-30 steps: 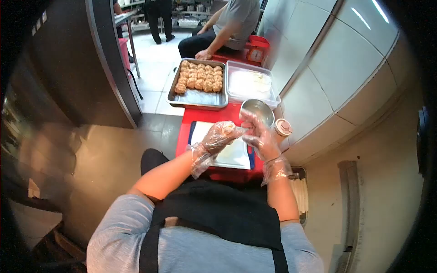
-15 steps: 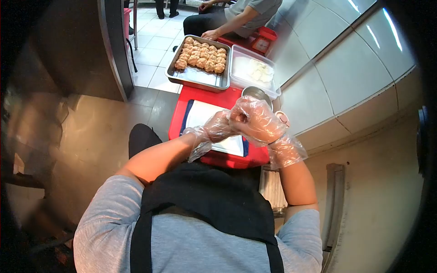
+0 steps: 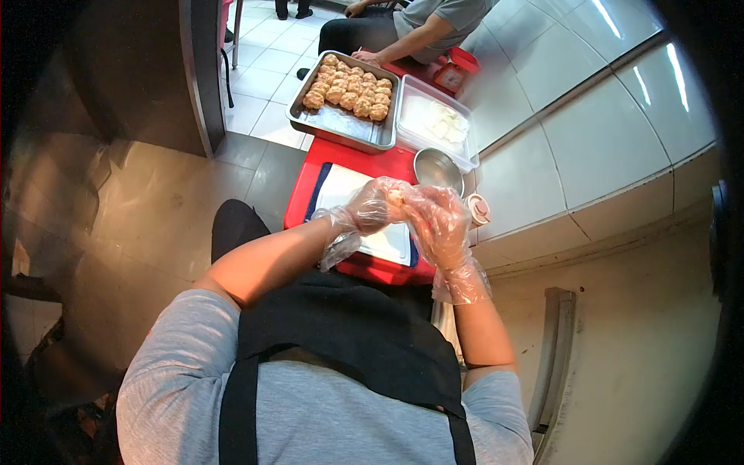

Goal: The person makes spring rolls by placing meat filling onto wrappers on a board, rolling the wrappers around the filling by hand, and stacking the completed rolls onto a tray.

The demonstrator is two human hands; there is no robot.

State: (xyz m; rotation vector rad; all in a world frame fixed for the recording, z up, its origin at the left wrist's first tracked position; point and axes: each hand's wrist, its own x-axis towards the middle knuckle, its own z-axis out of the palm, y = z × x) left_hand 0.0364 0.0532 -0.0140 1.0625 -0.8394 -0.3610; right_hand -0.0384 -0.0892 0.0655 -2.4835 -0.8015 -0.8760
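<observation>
Both my hands wear clear plastic gloves and meet above a white cutting board (image 3: 347, 183). Fingers of my left hand (image 3: 369, 208) close around a small pale dumpling (image 3: 396, 197), mostly hidden by the gloves. Against its other side, my right hand (image 3: 438, 218) is bent over with its fingers closed on it too. Just beyond the right hand stands a round metal bowl (image 3: 439, 167). Under the board lie a dark blue cloth (image 3: 316, 190) and a red surface (image 3: 319, 155).
A metal tray (image 3: 341, 133) with rows of lumpy orange-brown dumplings (image 3: 350, 89) stands ahead. Beside it, a clear plastic tub (image 3: 465, 157) holds pale sheets (image 3: 445, 122). A red scale (image 3: 452, 75), a small lidded container (image 3: 478, 209) and a tiled wall are on the right. Another person (image 3: 426, 35) sits beyond.
My right hand has lowered and turned, its fist loosening into fingers bent toward the left hand. The pale dumpling now shows between the hands. The view has shifted slightly.
</observation>
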